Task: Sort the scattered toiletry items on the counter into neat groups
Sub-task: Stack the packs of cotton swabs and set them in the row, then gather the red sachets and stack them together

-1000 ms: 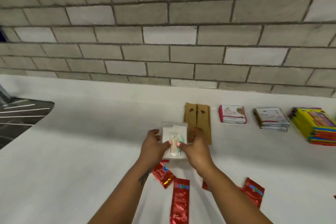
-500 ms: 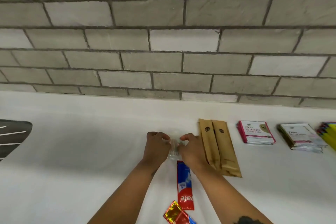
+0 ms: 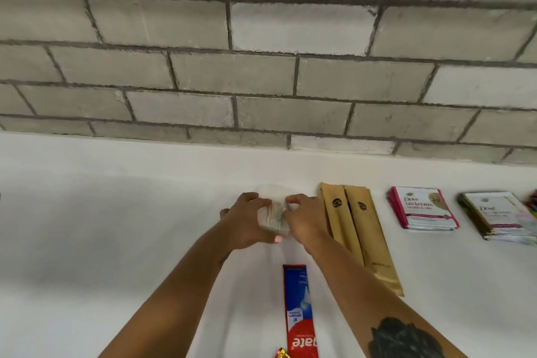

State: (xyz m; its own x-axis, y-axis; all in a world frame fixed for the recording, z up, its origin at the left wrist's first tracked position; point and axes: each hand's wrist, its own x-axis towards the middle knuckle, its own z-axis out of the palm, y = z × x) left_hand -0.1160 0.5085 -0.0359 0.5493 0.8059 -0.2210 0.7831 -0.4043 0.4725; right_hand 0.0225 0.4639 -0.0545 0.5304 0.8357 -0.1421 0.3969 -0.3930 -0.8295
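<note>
1. A clear packet (image 3: 272, 219) of thin sticks is held flat on the counter (image 3: 116, 227), just left of the brown sleeves.
2. Two brown sleeves (image 3: 353, 229) are laid side by side, touching.
3. A pink stack (image 3: 422, 208) and a gold-edged stack (image 3: 498, 216) of Dove sachets are set apart further right.
4. A toothpaste box (image 3: 299, 311) is laid lengthwise nearer the viewer.

Two hands work at the centre of the white counter (image 3: 101, 227): the left hand (image 3: 247, 222) and right hand (image 3: 305, 222) hold one clear packet of swabs (image 3: 273, 216) between them. At three o'clock lie two brown paper sleeves (image 3: 353, 229), then two stacks of Dove sachets: a pink-edged stack (image 3: 422, 209) and a dark-edged stack (image 3: 494, 216). At six o'clock lies one red and blue toothpaste box (image 3: 300, 314), with one red foil sachet (image 3: 282, 354) cut off at the bottom edge.
</note>
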